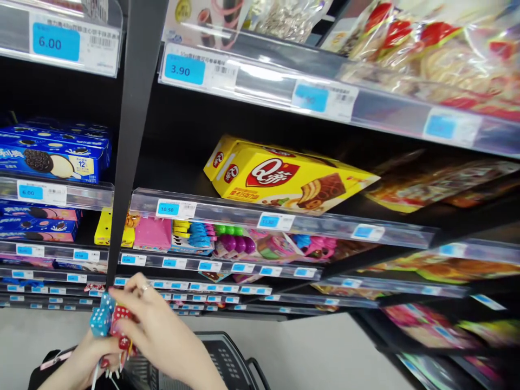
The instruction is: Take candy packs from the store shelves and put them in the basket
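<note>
Dotted cubes [102, 318] are partly covered by the hands [156, 322].

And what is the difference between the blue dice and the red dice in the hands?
Colour: the blue dice are light blue; the red dice are red.
Place: the blue dice are at the left, the red dice at the right.
Cover: the right hand hides more of the red dice than the blue dice.
Both have white dots.
</note>
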`<state>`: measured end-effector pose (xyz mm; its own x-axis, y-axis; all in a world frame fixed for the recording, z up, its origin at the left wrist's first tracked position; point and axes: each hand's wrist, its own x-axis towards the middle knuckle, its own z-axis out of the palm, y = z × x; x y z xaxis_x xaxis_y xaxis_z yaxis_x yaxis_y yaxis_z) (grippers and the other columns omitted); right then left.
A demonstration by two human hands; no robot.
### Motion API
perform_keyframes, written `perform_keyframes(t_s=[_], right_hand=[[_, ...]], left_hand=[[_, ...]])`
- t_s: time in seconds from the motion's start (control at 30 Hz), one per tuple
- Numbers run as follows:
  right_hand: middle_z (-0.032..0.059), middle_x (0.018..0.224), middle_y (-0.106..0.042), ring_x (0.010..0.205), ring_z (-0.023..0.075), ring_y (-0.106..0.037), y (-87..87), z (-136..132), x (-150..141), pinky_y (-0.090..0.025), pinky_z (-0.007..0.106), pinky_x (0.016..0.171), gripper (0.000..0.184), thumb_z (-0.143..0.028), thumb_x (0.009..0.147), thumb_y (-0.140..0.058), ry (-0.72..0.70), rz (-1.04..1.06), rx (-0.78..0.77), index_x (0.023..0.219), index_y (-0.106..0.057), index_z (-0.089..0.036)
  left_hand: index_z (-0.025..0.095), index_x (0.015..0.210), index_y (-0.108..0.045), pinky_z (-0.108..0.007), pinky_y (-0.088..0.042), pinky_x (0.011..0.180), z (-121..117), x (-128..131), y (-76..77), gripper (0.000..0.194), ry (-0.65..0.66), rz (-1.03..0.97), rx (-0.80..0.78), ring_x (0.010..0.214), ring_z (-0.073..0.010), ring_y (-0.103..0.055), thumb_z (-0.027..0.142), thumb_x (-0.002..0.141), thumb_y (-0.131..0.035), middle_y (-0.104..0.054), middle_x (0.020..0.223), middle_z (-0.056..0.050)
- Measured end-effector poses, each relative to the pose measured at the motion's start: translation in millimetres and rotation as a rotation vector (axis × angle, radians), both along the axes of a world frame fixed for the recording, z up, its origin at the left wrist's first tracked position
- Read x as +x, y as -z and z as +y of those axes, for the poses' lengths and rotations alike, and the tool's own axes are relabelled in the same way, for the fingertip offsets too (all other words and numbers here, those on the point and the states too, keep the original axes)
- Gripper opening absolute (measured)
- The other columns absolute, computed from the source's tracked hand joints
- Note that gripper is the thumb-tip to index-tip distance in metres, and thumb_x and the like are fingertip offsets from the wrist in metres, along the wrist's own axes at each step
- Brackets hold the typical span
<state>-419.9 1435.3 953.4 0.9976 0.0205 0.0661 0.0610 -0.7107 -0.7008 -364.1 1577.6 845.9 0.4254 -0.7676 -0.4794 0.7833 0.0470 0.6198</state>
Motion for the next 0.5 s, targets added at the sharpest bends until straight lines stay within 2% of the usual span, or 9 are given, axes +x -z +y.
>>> perform_keyframes(t_s=[0.1, 0.17, 0.23, 0.3, 0.37, 0.5], right_hand=[[0.0056, 0.102, -0.057, 0.094, 0.0155, -0.056, 5.4, -34, 24, -0.045, 0.028, 0.087, 0.029, -0.021, 0.089, -0.047, 0.254, -0.116, -0.101, 0.115, -0.059, -0.021], [0.0110, 0.103, -0.060, 0.101, 0.0217, -0.055, 9.8, -64, 51, -0.041, 0.033, 0.093, 0.027, -0.020, 0.087, -0.050, 0.472, -0.119, -0.277, 0.111, -0.062, -0.014], [0.0169, 0.114, -0.058, 0.114, 0.0298, -0.048, 12.7, -92, 80, -0.033, 0.042, 0.101, 0.031, -0.017, 0.081, -0.058, 0.577, -0.107, -0.333, 0.112, -0.061, -0.011], [0.0154, 0.121, -0.057, 0.118, 0.0308, -0.045, 12.5, -112, 106, -0.030, 0.045, 0.102, 0.032, -0.020, 0.080, -0.062, 0.614, -0.104, -0.308, 0.111, -0.061, -0.014], [0.0110, 0.124, -0.055, 0.116, 0.0271, -0.048, 9.7, -124, 124, -0.035, 0.046, 0.100, 0.031, -0.028, 0.083, -0.059, 0.644, -0.112, -0.253, 0.112, -0.059, -0.017], [0.0081, 0.121, -0.054, 0.105, 0.0228, -0.055, 3.0, -136, 135, -0.045, 0.046, 0.090, 0.035, -0.035, 0.088, -0.053, 0.693, -0.142, -0.095, 0.117, -0.053, -0.016]], left_hand=[[0.013, 0.057, -0.061, -0.019, -0.020, 0.043, 1, 2, 3.3, 0.019, 0.022, 0.022, -0.070, 0.037, -0.0008, -0.016, 0.025, 0.051, -0.075, -0.027, 0.035, 0.012], [0.013, 0.071, -0.066, -0.020, -0.023, 0.043, 3, 4, 3.1, 0.019, 0.042, -0.009, -0.095, 0.037, -0.0019, -0.016, 0.023, 0.055, -0.070, -0.027, 0.035, 0.012], [0.012, 0.079, -0.067, -0.021, -0.028, 0.046, 5, 5, 1.0, 0.025, 0.054, -0.039, -0.097, 0.036, -0.0026, -0.016, 0.022, 0.056, -0.067, -0.027, 0.035, 0.013], [0.012, 0.082, -0.067, -0.022, -0.032, 0.049, 7, 6, -2.5, 0.028, 0.066, -0.055, -0.089, 0.036, -0.0028, -0.017, 0.023, 0.055, -0.067, -0.028, 0.035, 0.013], [0.012, 0.083, -0.067, -0.023, -0.033, 0.051, 8, 7, -6.3, 0.031, 0.074, -0.070, -0.076, 0.037, -0.0030, -0.020, 0.023, 0.054, -0.066, -0.032, 0.036, 0.011], [0.013, 0.087, -0.068, -0.024, -0.034, 0.052, 13, 8, -10.8, 0.035, 0.046, -0.136, -0.043, 0.038, -0.0038, -0.024, 0.024, 0.054, -0.068, -0.046, 0.044, 0.007]])
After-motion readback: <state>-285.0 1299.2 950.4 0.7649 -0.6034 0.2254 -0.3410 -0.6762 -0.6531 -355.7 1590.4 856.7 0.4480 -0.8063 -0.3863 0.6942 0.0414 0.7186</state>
